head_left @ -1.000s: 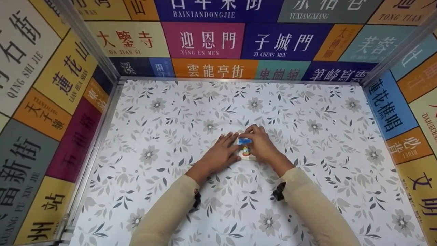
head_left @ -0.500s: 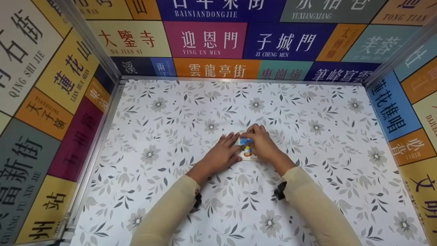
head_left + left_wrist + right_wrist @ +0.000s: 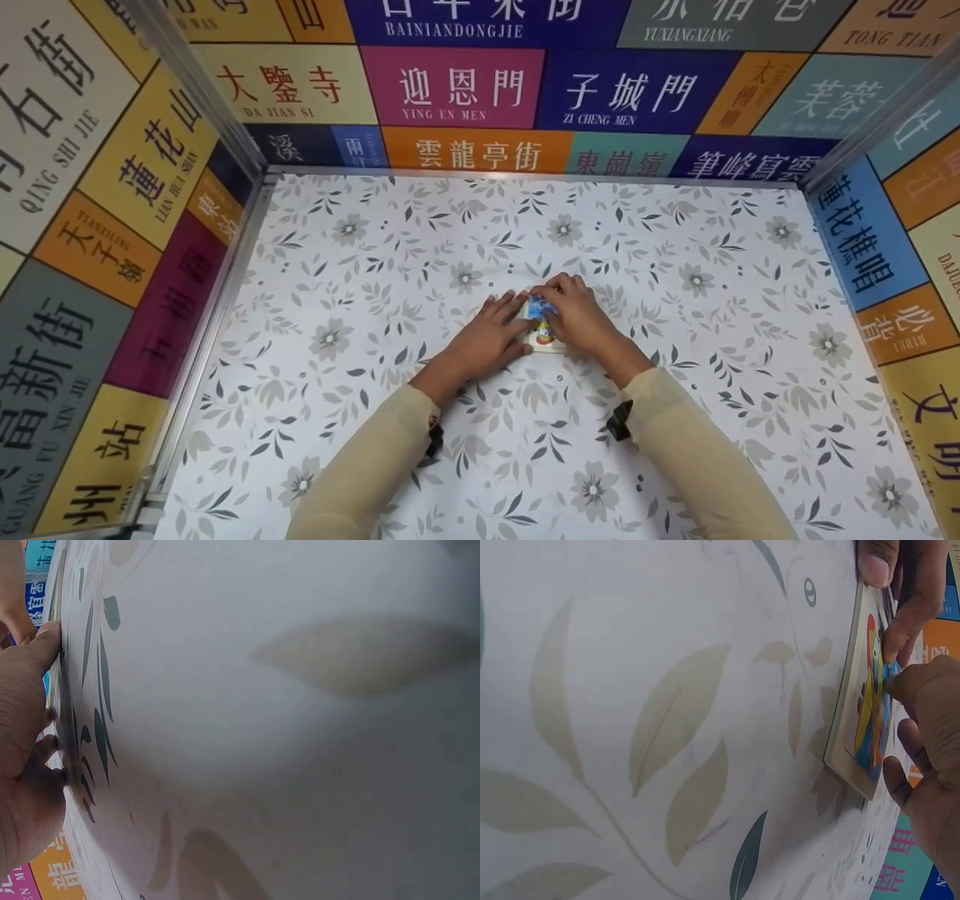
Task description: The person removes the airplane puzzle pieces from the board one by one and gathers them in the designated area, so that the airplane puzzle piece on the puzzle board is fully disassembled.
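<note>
A small wooden jigsaw board point(image 3: 551, 348) with a colourful cartoon picture lies between the hands, partly covered by them. My left hand point(image 3: 484, 341) rests along its left side, fingers stretched forward. The right hand point(image 3: 583, 319) is over the board's right part, where its thumb and forefinger pinch a blue puzzle piece point(image 3: 889, 672) against the picture. In the right wrist view, the board's pale rim point(image 3: 850, 774) shows, and the left thumb lies on its near edge. The left wrist view shows the left hand point(image 3: 26, 712) at the edge, with the board mostly hidden.
A white tabletop point(image 3: 420, 465) printed with grey flowers and leaves lies under everything. Upright panels with coloured name blocks stand at the back point(image 3: 465, 86), the left point(image 3: 97, 247) and the right point(image 3: 862, 232).
The right fingers shift slightly on the blue piece, which looks lower and flatter against the board. More of the picture shows now. My left hand keeps its place.
</note>
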The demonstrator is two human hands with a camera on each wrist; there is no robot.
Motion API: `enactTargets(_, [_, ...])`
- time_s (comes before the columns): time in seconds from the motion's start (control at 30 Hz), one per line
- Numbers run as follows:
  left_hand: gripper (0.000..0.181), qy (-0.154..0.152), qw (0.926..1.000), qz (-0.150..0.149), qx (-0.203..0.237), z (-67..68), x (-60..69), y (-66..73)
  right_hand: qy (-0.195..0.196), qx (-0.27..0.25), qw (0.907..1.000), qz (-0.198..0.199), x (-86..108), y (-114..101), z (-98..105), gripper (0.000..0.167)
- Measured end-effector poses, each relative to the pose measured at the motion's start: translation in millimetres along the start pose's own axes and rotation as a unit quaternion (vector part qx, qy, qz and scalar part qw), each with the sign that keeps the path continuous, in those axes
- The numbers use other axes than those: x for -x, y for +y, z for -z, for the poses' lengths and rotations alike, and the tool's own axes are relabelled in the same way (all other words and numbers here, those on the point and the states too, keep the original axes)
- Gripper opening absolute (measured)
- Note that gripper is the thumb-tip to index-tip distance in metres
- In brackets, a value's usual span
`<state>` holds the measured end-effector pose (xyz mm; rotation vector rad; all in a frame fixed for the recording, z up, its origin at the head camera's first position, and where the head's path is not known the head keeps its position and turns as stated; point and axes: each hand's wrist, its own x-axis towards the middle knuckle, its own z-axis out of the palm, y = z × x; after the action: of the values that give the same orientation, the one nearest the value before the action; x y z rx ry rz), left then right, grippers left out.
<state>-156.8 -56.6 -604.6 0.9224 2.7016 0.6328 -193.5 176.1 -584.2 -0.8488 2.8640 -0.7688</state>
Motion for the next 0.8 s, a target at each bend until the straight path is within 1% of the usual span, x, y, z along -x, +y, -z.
enactTargets(0.2, [0.054,0.003,1.0000,0.001,0.006,0.2,0.5,0.5,0.006,-0.011,0.9999,-0.008,3.0,3.7,4.9,0.041])
enactTargets(0.37, [0.053,0.000,0.9999,0.004,0.010,1.2,-0.4,1.0,0.012,-0.034,0.9993,-0.013,7.6,10.9,13.6,0.040])
enactTargets(0.47, [0.053,-0.004,1.0000,0.004,0.008,2.4,-1.7,1.1,0.014,-0.048,0.9984,-0.027,13.2,18.8,19.7,0.039])
enactTargets(0.6, [0.054,-0.010,0.9999,0.006,0.002,2.4,-2.4,0.2,0.007,-0.056,0.9969,-0.054,21.7,28.8,27.6,0.040])
enactTargets(0.67, [0.054,-0.011,0.9999,0.007,0.002,1.9,-2.4,-0.3,0.004,-0.053,0.9965,-0.064,26.0,33.2,31.0,0.040])
enactTargets(0.8, [0.055,-0.011,0.9998,0.008,0.012,1.5,-1.6,-0.6,0.015,-0.035,0.9970,-0.067,34.6,43.1,35.0,0.040])
